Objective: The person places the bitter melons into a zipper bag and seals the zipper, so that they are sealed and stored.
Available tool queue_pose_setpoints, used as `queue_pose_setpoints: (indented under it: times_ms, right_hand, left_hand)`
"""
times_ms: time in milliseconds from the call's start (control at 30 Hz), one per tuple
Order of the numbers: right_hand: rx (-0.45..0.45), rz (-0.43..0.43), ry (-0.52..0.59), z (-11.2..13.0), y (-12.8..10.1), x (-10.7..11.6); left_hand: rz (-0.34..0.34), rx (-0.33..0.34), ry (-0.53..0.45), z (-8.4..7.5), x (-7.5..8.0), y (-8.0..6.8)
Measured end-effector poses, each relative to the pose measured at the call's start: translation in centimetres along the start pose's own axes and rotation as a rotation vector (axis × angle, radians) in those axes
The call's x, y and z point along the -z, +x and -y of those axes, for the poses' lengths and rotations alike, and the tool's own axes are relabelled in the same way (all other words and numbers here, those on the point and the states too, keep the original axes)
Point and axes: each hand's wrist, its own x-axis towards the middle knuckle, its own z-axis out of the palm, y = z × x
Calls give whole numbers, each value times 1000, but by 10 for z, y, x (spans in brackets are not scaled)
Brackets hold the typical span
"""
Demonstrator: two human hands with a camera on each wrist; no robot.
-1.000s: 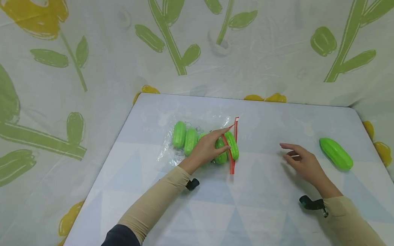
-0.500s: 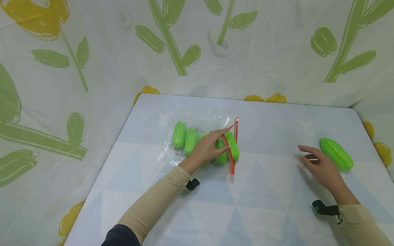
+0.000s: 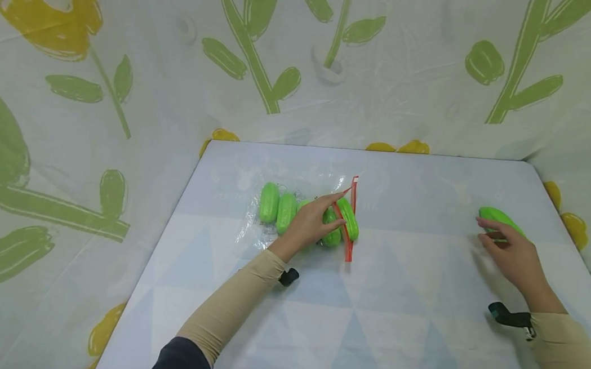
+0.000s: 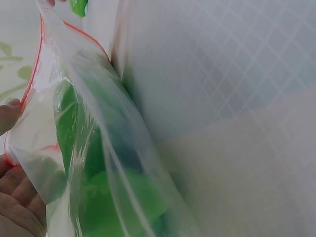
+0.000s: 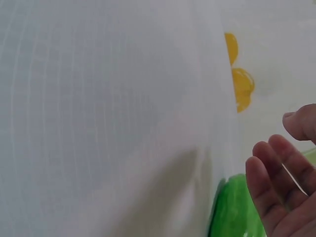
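Note:
A clear zip bag [image 3: 250,232] with a red seal lies on the table, its mouth facing right. Several bright green cucumber-shaped pieces [image 3: 269,202] show in it. My left hand [image 3: 308,222] reaches across the bag and holds it at the mouth, thumb and index finger spread along the red seal [image 3: 348,251]. In the left wrist view the thumb [image 4: 10,114] meets the red edge. On the right, another green cucumber-shaped piece [image 3: 498,216] lies partly hidden behind my right hand [image 3: 518,258]. The right wrist view shows that hand's fingers apart, with nothing held.
The pale patterned table [image 3: 410,313] ends at a corner on the far right. A white curtain [image 3: 396,88] with green and yellow plants hangs round the back and sides. Small dark devices sit at both wrists, one [image 3: 507,315] at the right.
My right hand has moved rightward over the table to the lone green piece and now partly covers it. The left hand and the bag have stayed in place.

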Motion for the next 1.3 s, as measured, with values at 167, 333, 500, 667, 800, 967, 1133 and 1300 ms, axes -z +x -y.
queue_pose_setpoints:
  times_ms: [167,333,500,667,800,967,1133,1300]
  right_hand:
    - [-78,-37,-26,-10,-4,8]
    - [-158,-107,-59,-13,-6,14]
    - [-237,-166,-75,-15,-4,18]
    - [-290,-181,-102,-21,-3,19]
    - [-307,-142,-136,-26,-3,20]
    - [-279,-94,-102,-31,-1,18]
    - [-314,11,-88,-34,-1,17]
    - [-341,82,-74,-35,-1,17]
  left_hand:
    - [-2,0,-3,1,-3,0]
    - [10,9,-2,-1,0,-1]
    - [15,18,-3,-1,2,-1]
    - [17,18,-2,-1,2,-2]
    - [18,11,-1,0,2,-2]
    - [15,12,7,1,2,-2]
    - [13,13,10,2,1,-2]
    - [16,13,6,2,0,-1]
